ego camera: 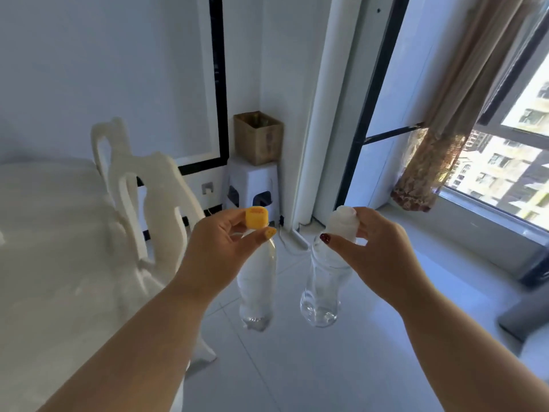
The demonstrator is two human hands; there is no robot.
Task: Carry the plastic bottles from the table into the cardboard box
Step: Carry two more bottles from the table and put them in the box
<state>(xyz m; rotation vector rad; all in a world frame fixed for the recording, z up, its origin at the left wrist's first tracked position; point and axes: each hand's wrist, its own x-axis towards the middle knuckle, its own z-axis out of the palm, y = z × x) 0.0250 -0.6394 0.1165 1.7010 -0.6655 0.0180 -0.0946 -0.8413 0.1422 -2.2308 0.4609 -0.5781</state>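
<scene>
Two bottles (pixel 257 281) (pixel 322 281) hang, each hand's (pixel 219 251) (pixel 377 257) grip pinching a cap.

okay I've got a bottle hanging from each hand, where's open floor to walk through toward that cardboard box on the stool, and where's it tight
Open: the pale tiled floor straight ahead, between the white chair on the left and the window ledge on the right. Tight: the corner itself, where the cardboard box sits on the white stool, hemmed by the chair back, the door frame and a cable on the floor.
</scene>
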